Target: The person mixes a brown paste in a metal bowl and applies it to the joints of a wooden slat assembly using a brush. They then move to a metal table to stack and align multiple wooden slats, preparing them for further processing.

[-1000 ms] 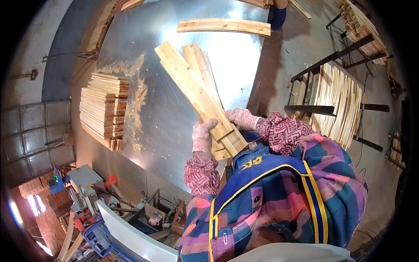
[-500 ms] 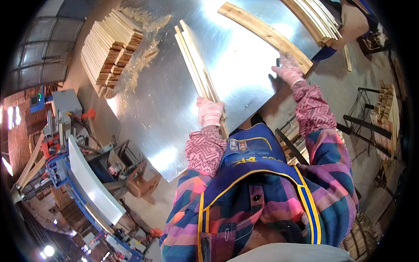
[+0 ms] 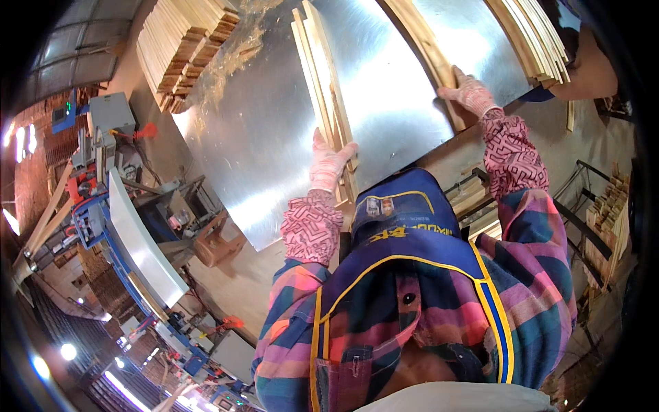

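Note:
My left hand (image 3: 329,163), in a pale pink glove, rests around the near end of several narrow wooden strips (image 3: 321,89) lying side by side on the shiny metal tabletop (image 3: 254,147). Its thumb is on the right side of the strips and its fingers are on the left. To the right, my right hand (image 3: 471,95), gloved alike, grips the near end of a longer wooden board (image 3: 420,42). Its thumb and fingers span the board's width. The board's far end runs out of view.
At the far left of the tabletop stands a stack of wooden strips (image 3: 185,41) with sawdust (image 3: 240,51) beside it. Another person's arm (image 3: 590,69) is at the far right by a bundle of boards (image 3: 532,34). Machinery (image 3: 96,220) stands to the left; racked wood (image 3: 607,220) to the right.
The right-hand board now lies more nearly parallel to the strips, and my right hand has closed on its near end. My left thumb has spread outward. The whole view has shifted.

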Tool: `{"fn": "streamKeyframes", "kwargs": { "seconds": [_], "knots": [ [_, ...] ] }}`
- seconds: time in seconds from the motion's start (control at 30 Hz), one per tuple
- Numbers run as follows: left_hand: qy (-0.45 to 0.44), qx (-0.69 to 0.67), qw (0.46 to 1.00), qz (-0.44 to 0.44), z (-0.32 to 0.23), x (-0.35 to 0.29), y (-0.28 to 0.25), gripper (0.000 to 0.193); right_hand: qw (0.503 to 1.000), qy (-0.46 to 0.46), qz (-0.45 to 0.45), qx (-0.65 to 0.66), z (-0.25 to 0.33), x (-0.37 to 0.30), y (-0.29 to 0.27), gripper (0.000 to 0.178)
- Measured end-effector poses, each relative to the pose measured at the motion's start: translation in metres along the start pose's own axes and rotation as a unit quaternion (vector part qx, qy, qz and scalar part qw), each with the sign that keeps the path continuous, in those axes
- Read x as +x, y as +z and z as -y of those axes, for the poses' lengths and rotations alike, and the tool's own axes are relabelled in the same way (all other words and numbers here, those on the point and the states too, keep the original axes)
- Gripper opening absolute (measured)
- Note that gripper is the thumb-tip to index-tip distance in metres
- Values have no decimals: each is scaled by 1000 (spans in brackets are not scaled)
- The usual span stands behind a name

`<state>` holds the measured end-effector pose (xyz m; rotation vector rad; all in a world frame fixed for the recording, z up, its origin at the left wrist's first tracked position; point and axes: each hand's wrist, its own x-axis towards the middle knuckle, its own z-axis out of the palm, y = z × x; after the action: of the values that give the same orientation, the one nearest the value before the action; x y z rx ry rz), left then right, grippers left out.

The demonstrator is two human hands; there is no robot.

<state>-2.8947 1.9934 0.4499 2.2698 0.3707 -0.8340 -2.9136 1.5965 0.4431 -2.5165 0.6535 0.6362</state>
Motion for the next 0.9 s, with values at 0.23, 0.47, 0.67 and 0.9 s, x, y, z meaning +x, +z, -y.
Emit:
{"fn": "streamKeyframes", "kwargs": {
  "seconds": [0.23,0.47,0.67,0.9],
  "knots": [
    [109,95,984,107,51,-82,-21,120,871,-97,209,434,121,-63,132,95],
    [171,130,973,-87,111,-78,21,138,931,-65,126,336,153,-86,169,73],
    [208,153,965,-42,86,-27,17,146,889,-72,145,429,136,-78,191,67],
    [191,163,967,51,69,17,-2,153,894,-74,137,421,171,-79,165,69]
  ]
}}
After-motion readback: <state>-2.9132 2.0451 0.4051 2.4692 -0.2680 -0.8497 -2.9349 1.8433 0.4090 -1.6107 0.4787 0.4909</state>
